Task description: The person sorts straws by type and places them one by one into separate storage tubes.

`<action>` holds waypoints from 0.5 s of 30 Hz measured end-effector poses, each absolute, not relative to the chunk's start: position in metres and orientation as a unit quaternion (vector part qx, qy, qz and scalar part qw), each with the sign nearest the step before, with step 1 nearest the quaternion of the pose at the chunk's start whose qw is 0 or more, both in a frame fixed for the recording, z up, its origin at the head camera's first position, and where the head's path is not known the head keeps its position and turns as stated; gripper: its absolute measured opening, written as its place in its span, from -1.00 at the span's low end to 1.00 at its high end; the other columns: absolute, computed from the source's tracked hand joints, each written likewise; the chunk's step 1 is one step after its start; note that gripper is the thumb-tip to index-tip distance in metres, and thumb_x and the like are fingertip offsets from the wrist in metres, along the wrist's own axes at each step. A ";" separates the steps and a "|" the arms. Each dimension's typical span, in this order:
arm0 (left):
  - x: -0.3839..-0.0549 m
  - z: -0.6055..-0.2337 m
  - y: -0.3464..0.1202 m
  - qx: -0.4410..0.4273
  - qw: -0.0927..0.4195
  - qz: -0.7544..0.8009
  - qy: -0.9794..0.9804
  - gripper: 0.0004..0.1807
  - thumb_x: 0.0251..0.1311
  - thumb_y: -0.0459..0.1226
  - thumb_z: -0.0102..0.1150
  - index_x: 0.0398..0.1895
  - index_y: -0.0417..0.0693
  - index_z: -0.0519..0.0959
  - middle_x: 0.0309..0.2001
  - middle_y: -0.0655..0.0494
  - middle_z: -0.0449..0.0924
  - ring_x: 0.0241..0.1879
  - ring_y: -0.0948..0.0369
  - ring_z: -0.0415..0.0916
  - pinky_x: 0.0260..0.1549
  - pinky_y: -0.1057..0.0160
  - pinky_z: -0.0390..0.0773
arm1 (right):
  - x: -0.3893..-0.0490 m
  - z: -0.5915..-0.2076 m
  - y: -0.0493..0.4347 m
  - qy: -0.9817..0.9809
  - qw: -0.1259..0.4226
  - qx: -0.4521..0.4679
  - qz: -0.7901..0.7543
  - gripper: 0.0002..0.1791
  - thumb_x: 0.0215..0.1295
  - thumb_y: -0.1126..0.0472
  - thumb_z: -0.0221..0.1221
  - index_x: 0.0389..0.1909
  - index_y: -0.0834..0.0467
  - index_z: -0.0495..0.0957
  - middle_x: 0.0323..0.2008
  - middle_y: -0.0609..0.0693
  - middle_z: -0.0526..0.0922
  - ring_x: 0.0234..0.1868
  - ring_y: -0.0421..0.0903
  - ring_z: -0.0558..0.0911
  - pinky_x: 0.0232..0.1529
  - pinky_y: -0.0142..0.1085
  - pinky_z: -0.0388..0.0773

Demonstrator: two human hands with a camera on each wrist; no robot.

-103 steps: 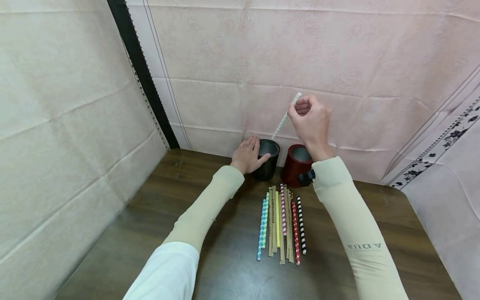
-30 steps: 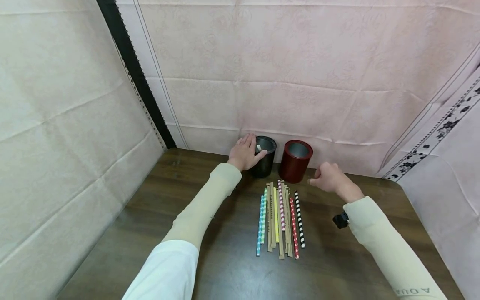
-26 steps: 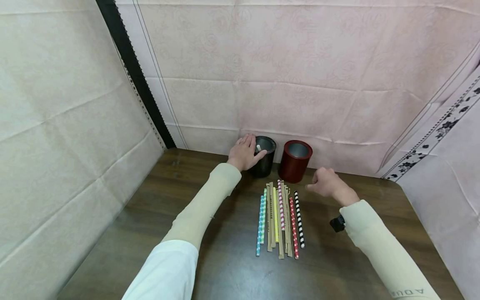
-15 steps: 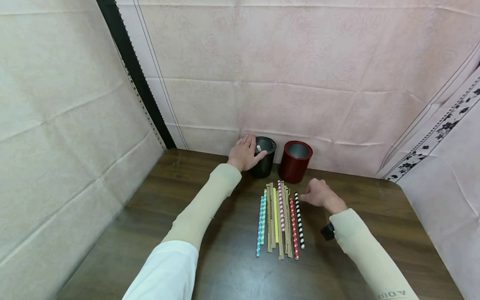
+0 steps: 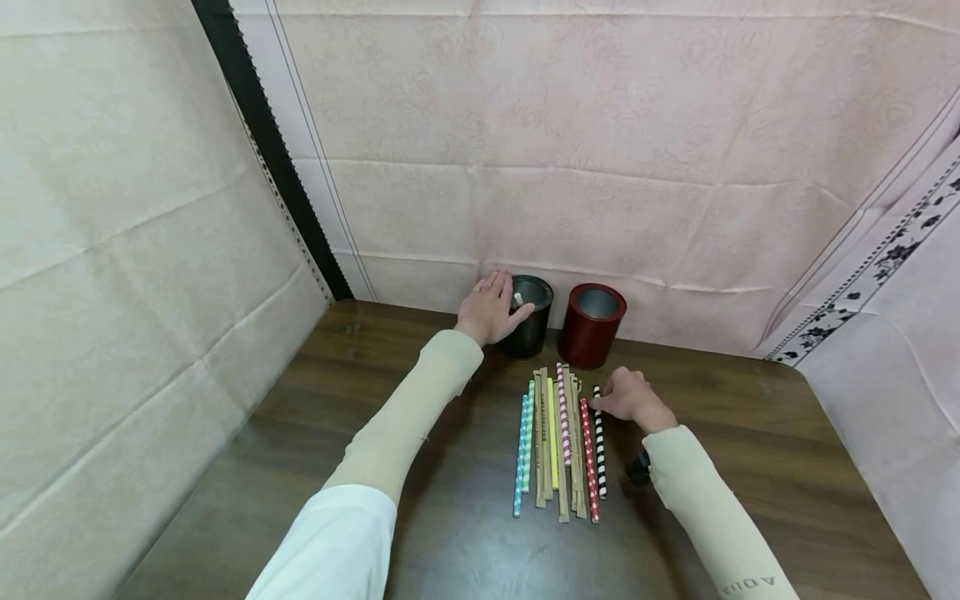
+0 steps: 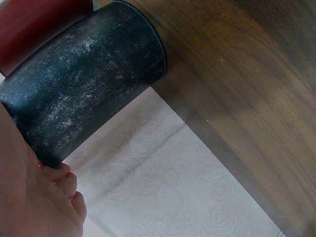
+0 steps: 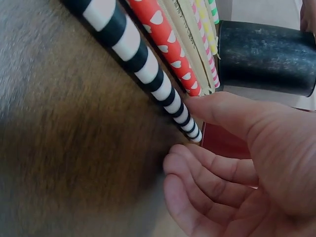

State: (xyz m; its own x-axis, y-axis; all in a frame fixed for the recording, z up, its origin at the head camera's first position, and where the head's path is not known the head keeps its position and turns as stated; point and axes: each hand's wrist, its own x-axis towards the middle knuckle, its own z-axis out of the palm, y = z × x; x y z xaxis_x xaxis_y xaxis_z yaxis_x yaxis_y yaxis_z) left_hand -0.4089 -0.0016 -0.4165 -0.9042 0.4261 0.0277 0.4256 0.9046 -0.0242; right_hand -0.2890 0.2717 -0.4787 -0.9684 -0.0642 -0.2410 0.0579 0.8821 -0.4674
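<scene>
My left hand (image 5: 491, 310) rests against the left side of a black cup (image 5: 534, 327), its fingers fairly straight and the thumb across the near rim. In the left wrist view the cup's mottled dark wall (image 6: 94, 74) shows beside that hand. The pale end of a straw (image 5: 518, 297) shows inside the cup. My right hand (image 5: 628, 395) is at the far end of a black-and-white striped straw (image 5: 601, 454) lying on the table. In the right wrist view its thumb and fingertips straddle the striped straw's tip (image 7: 190, 126), with a gap visible on the finger side.
Left of the striped straw lie a red straw with white hearts (image 5: 590, 467), brown paper-wrapped straws (image 5: 542, 442), and yellow, pink-striped, green and blue (image 5: 520, 467) ones. A red cup (image 5: 588, 333) stands right of the black cup. A cloth wall (image 5: 570, 125) rises behind the table (image 5: 360, 392).
Earlier my right hand held a pale straw above the black cup; that straw's end now shows inside. The hand has since come down and left to the striped straw. My left hand stays put.
</scene>
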 end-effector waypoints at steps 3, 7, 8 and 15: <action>-0.410 -0.417 -0.001 -0.217 0.012 0.007 -0.976 0.01 0.55 0.39 -0.65 0.74 -0.16 -0.19 0.76 -0.05 -0.23 0.76 0.07 -0.27 0.72 0.15 -0.18 | -0.291 -0.481 0.272 0.959 0.124 0.011 -0.254 -0.41 0.38 0.09 0.35 -0.85 0.03 0.38 -0.79 -0.16 0.23 -0.69 -0.20 0.23 -0.58 -0.35 0.25; -0.409 -0.417 -0.001 -0.217 0.012 0.007 -0.976 0.01 0.55 0.39 -0.65 0.74 -0.16 -0.19 0.76 -0.05 -0.23 0.76 0.07 -0.26 0.72 0.14 -0.17 | -0.292 -0.483 0.274 0.952 0.127 0.031 -0.277 -0.46 0.40 0.10 0.33 -0.81 0.10 0.49 -0.76 -0.04 0.51 -0.65 -0.14 0.47 -0.53 -0.33 0.38; -0.409 -0.417 -0.001 -0.217 0.014 0.007 -0.976 0.01 0.55 0.39 -0.66 0.74 -0.16 -0.19 0.76 -0.05 -0.23 0.76 0.07 -0.26 0.72 0.14 -0.17 | -0.292 -0.483 0.273 0.950 0.129 0.035 -0.283 -0.49 0.40 0.10 0.33 -0.77 0.14 0.54 -0.72 -0.01 0.58 -0.61 -0.11 0.53 -0.50 -0.31 0.42; -0.407 -0.416 -0.002 -0.217 0.017 0.009 -0.976 0.02 0.55 0.39 -0.67 0.74 -0.17 -0.19 0.76 -0.06 -0.23 0.75 0.06 -0.25 0.72 0.13 -0.16 | -0.295 -0.489 0.278 0.941 0.136 0.043 -0.308 -0.49 0.44 0.05 0.30 -0.74 0.16 0.60 -0.69 -0.01 0.63 -0.56 -0.11 0.60 -0.40 -0.30 0.50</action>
State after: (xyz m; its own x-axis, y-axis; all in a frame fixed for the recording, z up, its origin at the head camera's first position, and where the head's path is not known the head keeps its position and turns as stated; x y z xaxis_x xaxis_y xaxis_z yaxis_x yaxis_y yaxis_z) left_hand -0.4075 -0.0023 -0.4164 -0.9049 0.4246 0.0290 0.4240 0.9053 -0.0244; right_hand -0.2949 0.2782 -0.4885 -0.9594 -0.0025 -0.2822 0.1648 0.8067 -0.5675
